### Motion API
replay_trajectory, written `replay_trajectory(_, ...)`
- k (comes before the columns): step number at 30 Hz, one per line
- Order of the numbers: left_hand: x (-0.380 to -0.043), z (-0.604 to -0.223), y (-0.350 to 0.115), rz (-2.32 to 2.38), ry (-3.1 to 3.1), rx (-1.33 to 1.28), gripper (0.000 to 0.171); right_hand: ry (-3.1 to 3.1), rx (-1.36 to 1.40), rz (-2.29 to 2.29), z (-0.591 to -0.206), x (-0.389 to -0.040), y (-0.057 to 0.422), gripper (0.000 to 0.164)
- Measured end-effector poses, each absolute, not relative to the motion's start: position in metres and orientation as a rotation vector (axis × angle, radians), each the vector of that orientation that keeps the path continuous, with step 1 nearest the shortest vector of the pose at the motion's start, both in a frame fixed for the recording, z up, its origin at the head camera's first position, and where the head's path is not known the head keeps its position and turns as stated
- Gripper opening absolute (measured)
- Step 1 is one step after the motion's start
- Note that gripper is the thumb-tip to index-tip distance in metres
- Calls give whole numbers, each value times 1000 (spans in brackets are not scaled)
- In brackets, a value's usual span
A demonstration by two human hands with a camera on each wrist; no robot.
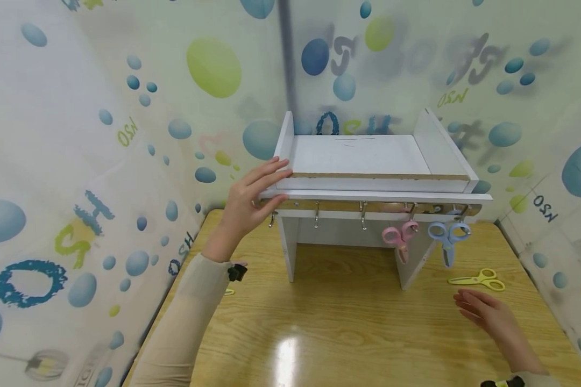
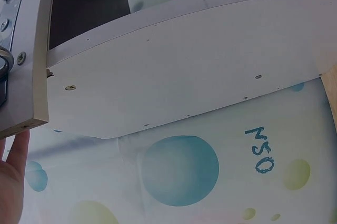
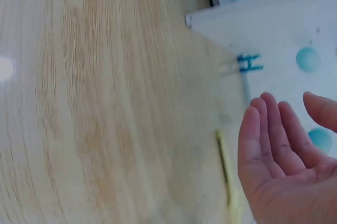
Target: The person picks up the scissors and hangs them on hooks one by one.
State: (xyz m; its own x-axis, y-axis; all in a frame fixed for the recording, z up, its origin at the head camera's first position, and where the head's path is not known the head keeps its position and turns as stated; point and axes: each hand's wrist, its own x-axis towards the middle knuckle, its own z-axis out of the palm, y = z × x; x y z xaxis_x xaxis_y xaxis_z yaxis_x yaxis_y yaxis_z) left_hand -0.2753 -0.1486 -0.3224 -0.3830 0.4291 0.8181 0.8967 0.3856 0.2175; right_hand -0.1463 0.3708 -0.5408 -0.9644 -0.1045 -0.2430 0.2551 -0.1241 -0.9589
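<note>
Head camera shows the left hand [image 1: 252,201] resting with straight fingers against the left front corner of a white shelf [image 1: 368,161], pressing rather than gripping, which looks meant to steady the unit on the wooden table [image 1: 329,328]. Under the shelf's front edge runs a row of hooks [image 1: 363,212]; pink scissors [image 1: 399,236] and blue scissors [image 1: 447,236] hang from the right-hand ones. The right hand [image 1: 489,314] hovers released, fingers relaxed and holding nothing, near yellow scissors [image 1: 479,279] lying flat on the table just beyond its fingertips, still off the hooks
</note>
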Motion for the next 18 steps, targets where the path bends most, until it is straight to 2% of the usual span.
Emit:
replay_trajectory(6,-275,-322,-149,-882,-1983,-1140,45,1626,443,-2277,-549,-155,395,36)
replay_trajectory(11,-274,-323,-149,-894,-1978,-1131,48,1455,736,-2272,-554,-167,412,34)
replay_trajectory(18,-274,-324,-147,-907,-1969,-1126,53,1277,799,-2327,-563,-180,424,40)
